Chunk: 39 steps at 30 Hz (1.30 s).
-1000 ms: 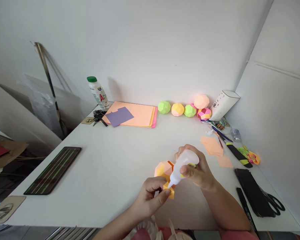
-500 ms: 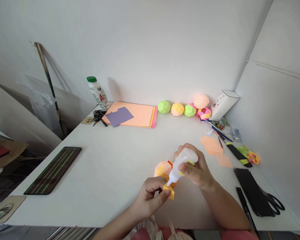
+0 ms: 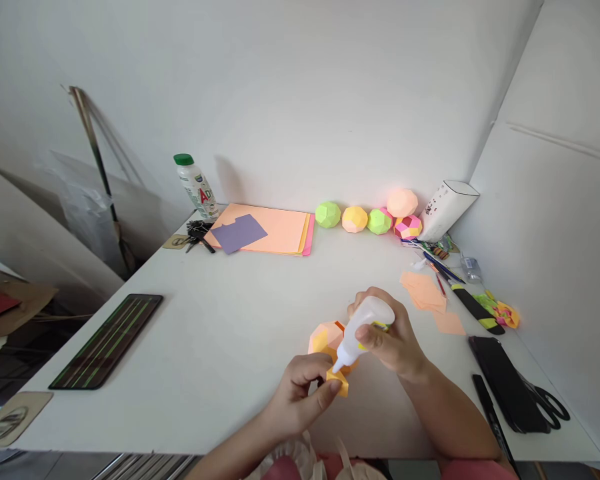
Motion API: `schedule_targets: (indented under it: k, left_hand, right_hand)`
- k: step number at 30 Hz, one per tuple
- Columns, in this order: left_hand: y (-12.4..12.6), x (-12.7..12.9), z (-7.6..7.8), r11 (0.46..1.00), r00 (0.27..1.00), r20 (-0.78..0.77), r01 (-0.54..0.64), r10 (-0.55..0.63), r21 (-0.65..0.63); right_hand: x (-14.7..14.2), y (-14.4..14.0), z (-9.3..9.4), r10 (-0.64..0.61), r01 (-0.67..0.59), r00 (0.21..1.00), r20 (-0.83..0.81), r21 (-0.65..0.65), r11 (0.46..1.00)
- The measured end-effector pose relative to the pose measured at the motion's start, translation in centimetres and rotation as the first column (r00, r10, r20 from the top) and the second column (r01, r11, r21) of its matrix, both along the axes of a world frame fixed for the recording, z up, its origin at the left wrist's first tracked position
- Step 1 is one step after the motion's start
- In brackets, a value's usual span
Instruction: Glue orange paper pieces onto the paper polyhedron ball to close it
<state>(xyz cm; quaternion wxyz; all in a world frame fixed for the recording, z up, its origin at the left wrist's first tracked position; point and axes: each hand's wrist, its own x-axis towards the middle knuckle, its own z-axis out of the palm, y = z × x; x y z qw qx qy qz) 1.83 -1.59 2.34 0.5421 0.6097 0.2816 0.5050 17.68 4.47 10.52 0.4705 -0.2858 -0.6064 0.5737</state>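
Since a second ago the glue bottle, gripped in the right hand, has dipped its nozzle onto the folded orange piece pinched by the left hand; the half-built paper ball just behind awaits that piece; gluing looks midway.

Glue bottle: translucent smooth plastic. Folded piece: matt orange paper. Bench: smooth matt white.

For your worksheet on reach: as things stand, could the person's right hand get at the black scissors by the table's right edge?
Probably yes, once it is freed. The right hand is wrapped round the glue bottle; the scissors lie on the same side, with bare table and only a black marker between.
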Motion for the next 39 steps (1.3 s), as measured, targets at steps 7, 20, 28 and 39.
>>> schedule_targets:
  k: [7, 20, 28, 39]
  left_hand:
    - [0.0, -0.1, 0.1, 0.991, 1.000, 0.002, -0.028, 0.028, 0.129]
    - [0.0, 0.0, 0.2, 0.984, 0.999, -0.007, -0.043, 0.045, 0.175]
    - [0.0, -0.1, 0.3, 0.978, 0.998, 0.029, -0.059, 0.054, 0.198]
    - [0.4, -0.1, 0.1, 0.937, 0.986, 0.084, -0.163, 0.143, 0.308]
  right_hand:
    - [0.2, -0.3, 0.5, 0.020, -0.020, 0.999, -0.028, 0.012, 1.000]
    - [0.4, -0.9, 0.5, 0.059, -0.057, 0.998, -0.030, 0.074, 0.996]
    - [0.7, -0.8, 0.9, 0.096, -0.091, 0.995, -0.040, 0.104, 0.990]
    - [1.5, 0.2, 0.5, 0.008, 0.002, 0.984, -0.180, 0.056, 0.998]
